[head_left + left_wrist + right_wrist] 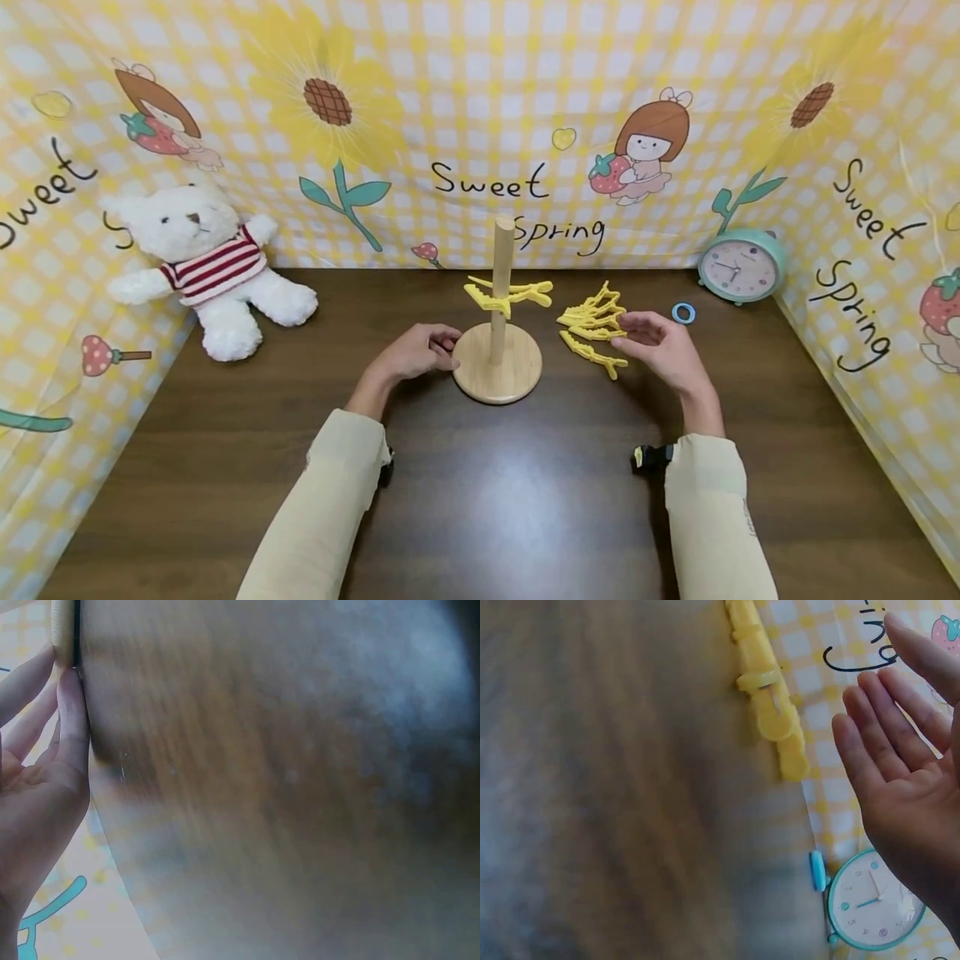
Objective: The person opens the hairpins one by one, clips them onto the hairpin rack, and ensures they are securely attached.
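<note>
A wooden stand (504, 250) has an upright pole on a round base (517, 379). Yellow clothespins (530, 293) are on the pole partway up, sticking out to both sides. My left hand (416, 352) holds the left rim of the base, thumb and fingertips at its edge; in the left wrist view this hand (45, 776) meets the rim at the top. Right of the stand lie several more yellow clothespins (592, 321). My right hand (663, 346) is just beside them, palm towards them, fingers relaxed. In the right wrist view, nothing is in its palm, and a clothespin (769, 697) lies apart.
A small blue ring (683, 313) lies behind my right hand. A mint-green alarm clock (741, 265) stands at the back right. At the back left sits a white teddy bear (217, 271) in a striped shirt. Checkered cloth walls border the dark wooden table (510, 500).
</note>
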{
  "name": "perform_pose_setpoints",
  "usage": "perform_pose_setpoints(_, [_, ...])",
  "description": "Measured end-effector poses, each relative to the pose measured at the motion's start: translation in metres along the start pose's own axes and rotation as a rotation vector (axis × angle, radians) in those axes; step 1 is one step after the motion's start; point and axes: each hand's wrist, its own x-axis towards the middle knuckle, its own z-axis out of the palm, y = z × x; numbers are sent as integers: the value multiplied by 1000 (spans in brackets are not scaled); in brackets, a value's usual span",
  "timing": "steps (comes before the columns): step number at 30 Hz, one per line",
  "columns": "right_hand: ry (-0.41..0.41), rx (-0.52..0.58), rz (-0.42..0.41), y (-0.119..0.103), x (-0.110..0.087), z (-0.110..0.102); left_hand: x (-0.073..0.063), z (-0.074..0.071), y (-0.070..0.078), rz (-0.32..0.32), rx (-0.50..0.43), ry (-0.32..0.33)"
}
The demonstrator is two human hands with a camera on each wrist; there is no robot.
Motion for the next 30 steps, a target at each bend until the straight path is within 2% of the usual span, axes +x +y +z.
perform_pose_setpoints(6, [-57,-45,28,7,2,3,-3,-4,2,-26,-5,10])
perform_pose_setpoints(14, [-111,-135,104,15,-1,4,-1,-3,4,-10,-7,-1])
perform_pose_setpoints(21, [-116,-181,93,14,0,3,1,-4,8,-3,-11,0])
perform_pose_setpoints(30, [-208,-283,116,11,-4,8,-2,-4,6,-5,-9,-17])
